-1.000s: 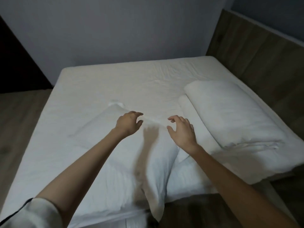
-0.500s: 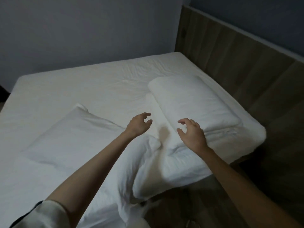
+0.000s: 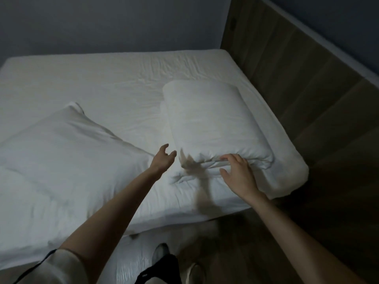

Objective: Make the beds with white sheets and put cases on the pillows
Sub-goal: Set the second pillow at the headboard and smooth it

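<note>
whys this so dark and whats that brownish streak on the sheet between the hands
Head view: dim, bluish light with no glare, so the wooden headboard goes nearly black. Head view: the streak looks like the shadow of the left hand and its forearm on the white sheet. Head view: slightly soft overall, and the wide lens bows the mattress edge.

A short pale sleeve covers the left upper arm, with a thin dark cord running along it. The left forearm and right forearm are bare. Below are a black garment with a small white mark and pale shoes.
</note>
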`<state>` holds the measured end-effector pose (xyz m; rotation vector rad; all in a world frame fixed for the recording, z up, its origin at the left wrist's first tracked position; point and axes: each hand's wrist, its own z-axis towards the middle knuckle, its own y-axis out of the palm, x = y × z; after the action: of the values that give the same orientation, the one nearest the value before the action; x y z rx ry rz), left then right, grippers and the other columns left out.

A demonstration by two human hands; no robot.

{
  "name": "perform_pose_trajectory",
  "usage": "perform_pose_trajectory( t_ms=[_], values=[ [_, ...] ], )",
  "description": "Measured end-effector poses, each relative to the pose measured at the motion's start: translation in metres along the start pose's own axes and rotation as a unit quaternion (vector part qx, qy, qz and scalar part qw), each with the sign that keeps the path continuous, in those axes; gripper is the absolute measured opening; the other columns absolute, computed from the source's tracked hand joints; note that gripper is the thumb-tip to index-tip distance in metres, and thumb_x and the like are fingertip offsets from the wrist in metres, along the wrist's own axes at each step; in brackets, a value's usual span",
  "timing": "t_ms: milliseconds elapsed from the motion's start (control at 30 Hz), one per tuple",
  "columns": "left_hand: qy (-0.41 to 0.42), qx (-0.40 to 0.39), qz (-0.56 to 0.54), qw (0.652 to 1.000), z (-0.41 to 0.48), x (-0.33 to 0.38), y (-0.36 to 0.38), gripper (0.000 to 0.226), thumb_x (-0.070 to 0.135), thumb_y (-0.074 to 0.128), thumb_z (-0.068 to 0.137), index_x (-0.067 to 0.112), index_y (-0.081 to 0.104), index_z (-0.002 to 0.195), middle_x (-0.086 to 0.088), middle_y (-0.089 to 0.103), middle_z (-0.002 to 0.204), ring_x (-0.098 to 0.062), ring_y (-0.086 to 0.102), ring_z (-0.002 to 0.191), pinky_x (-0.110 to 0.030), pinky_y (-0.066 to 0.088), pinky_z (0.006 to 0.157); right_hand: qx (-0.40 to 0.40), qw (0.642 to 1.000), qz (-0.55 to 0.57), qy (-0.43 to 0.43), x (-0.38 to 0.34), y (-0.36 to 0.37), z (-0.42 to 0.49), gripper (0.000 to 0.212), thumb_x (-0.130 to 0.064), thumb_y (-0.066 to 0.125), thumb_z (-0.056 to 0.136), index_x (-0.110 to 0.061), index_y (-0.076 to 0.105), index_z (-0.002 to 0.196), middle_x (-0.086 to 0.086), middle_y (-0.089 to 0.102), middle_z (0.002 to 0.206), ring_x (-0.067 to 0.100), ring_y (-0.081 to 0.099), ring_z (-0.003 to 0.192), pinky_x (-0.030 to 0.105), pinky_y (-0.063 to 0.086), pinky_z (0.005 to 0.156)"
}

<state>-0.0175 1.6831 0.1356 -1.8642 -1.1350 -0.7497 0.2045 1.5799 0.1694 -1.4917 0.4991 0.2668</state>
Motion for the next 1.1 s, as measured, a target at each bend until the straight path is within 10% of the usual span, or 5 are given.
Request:
perform_pose_trajectory(
  t_ms=[500,633,767,867,1100],
  values=[
    [-0.117,-0.048,-0.130,0.983,0.135,-0.024,0.072,0.101,0.071,0.061,0.075,0.045,-0.003,0.149,0.000,0.032,0.154,-0.033,0.045,0.128,-0.053,0.046,0.097,-0.082,0.992,-0.089,-0.026,0.070,0.094,0.106,0.059,-0.016,0.069,0.083,-0.025,0.048,0.137,0.004,0.042,0.143,0.026,0.035,0.134,0.038,0.031,0.112],
    [-0.077,0.013,-0.160,0.984,0.160,-0.039,0.091,0.108,0.054,0.072,0.077,0.032,-0.002,0.153,-0.001,0.030,0.155,-0.027,0.039,0.136,-0.032,0.034,0.107,0.002,0.985,-0.145,-0.090,0.082,0.116,0.123,0.048,-0.009,0.073,0.069,-0.019,0.065,0.116,0.008,0.062,0.112,0.027,0.055,0.108,0.036,0.048,0.092],
    [-0.013,0.040,-0.184,0.982,0.168,-0.037,0.091,0.101,0.054,0.079,0.069,0.030,0.023,0.150,0.002,0.044,0.147,-0.022,0.046,0.131,-0.043,0.036,0.111,0.056,0.972,-0.185,-0.133,0.073,0.115,0.140,0.031,-0.016,0.046,0.071,-0.022,0.067,0.092,0.000,0.062,0.086,0.024,0.060,0.080,0.030,0.051,0.066],
    [0.030,0.054,-0.204,0.977,0.168,-0.015,0.073,0.077,0.041,0.078,0.076,0.022,0.040,0.140,0.001,0.059,0.130,-0.019,0.057,0.117,-0.041,0.044,0.105,0.080,0.969,-0.184,-0.141,0.054,0.094,0.153,0.024,-0.004,0.067,0.067,-0.019,0.066,0.086,0.002,0.059,0.078,0.026,0.060,0.072,0.030,0.050,0.052],
    [0.073,0.066,-0.163,0.982,0.166,-0.017,0.004,0.070,0.032,0.073,0.084,0.020,0.038,0.144,-0.001,0.057,0.134,-0.017,0.056,0.120,-0.033,0.046,0.101,0.080,0.964,-0.129,-0.219,0.001,0.089,0.162,0.023,-0.006,0.071,0.071,-0.022,0.068,0.087,0.000,0.060,0.077,0.024,0.061,0.069,0.030,0.052,0.053]
  ],
)
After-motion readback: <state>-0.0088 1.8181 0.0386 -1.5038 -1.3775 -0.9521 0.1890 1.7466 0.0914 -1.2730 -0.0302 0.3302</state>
